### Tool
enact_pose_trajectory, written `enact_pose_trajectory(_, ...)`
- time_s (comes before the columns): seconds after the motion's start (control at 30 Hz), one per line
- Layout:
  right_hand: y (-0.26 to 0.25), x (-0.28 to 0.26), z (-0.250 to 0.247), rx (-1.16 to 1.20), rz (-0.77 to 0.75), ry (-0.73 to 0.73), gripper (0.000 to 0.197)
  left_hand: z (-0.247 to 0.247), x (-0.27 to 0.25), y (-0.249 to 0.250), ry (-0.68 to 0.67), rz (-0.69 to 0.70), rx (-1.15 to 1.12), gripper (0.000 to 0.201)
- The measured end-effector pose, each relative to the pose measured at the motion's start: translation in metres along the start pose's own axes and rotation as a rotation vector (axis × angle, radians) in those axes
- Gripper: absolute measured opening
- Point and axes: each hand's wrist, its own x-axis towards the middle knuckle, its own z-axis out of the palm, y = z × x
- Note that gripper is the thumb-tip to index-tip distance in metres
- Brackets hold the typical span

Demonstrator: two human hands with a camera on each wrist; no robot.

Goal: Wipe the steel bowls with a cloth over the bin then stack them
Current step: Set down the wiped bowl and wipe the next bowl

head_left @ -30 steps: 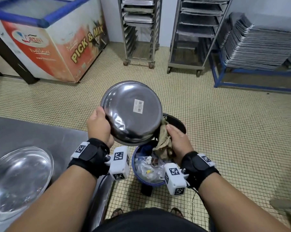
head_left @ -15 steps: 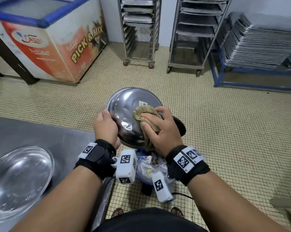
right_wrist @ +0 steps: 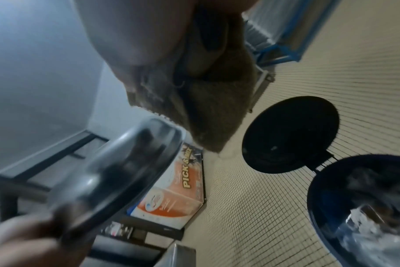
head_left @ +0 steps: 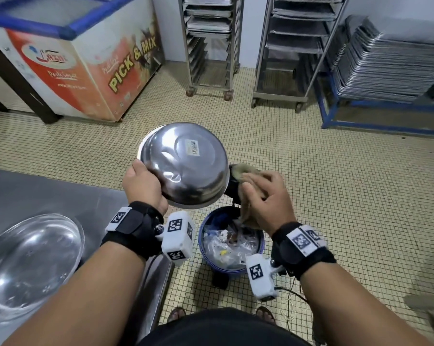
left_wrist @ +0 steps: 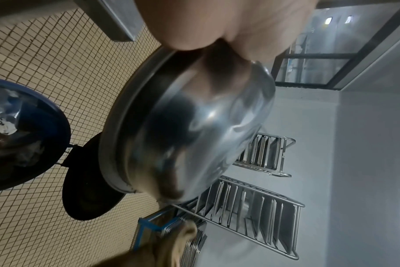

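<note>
My left hand [head_left: 142, 184] grips the rim of a steel bowl [head_left: 186, 166] and holds it upside down, tilted, above the blue bin [head_left: 232, 242]. A barcode sticker sits on the bowl's base. In the left wrist view the bowl [left_wrist: 185, 130] fills the middle, under my palm. My right hand [head_left: 263, 196] clutches a tan cloth [head_left: 245, 171] just right of the bowl's rim; the cloth [right_wrist: 208, 101] hangs from my fingers in the right wrist view. A second bowl [head_left: 28, 263] rests upright on the steel table [head_left: 48, 193] at the left.
The bin's black lid [head_left: 232, 186] stands open behind it, with rubbish in plastic inside the bin. A freezer chest [head_left: 86, 58] stands at the far left, two tray racks [head_left: 211, 43] at the back, and stacked trays [head_left: 390, 63] at the right. Tiled floor [head_left: 335, 196] surrounds the bin.
The right hand and cloth slid off the bowl's base to its right edge, which uncovered the sticker. The left hand lifted and tilted the bowl slightly.
</note>
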Motion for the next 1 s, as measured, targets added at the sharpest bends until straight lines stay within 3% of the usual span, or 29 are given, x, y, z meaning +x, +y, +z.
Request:
enact_pose_trajectory(0.1, -0.004, -0.005, 0.012, -0.119, -0.158, -0.261, 0.031, 0.003, -0.002, 0.001, 0.028, -0.016, -0.007, 0.034)
enact_pose_trajectory(0.17, -0.001, -0.008, 0.017, -0.186, -0.179, -0.333, 0.028, 0.005, -0.005, 0.001, 0.014, -0.024, 0.033, 0.034)
enact_pose_trajectory(0.37, 0.004, -0.003, 0.007, -0.307, -0.094, -0.305, 0.026, 0.002, -0.004, 0.004, -0.094, -0.091, 0.079, 0.034)
enact_pose_trajectory(0.57, 0.022, 0.022, -0.001, -0.195, 0.155, -0.122, 0.027, -0.01, -0.004, 0.0, -0.195, -0.186, 0.081, 0.026)
enact_pose_trajectory(0.67, 0.028, 0.024, -0.008, -0.067, 0.241, -0.031, 0.026, -0.015, -0.003, -0.002, -0.155, -0.176, 0.084, 0.026)
enact_pose_trajectory(0.8, 0.028, 0.019, -0.006, 0.022, 0.22, 0.036, 0.032, -0.015, 0.002, -0.002, -0.081, -0.133, 0.098, 0.032)
enact_pose_trajectory(1.0, 0.009, 0.014, 0.008, -0.064, 0.149, -0.108, 0.025, -0.004, -0.003, 0.002, -0.119, -0.152, 0.021, 0.025)
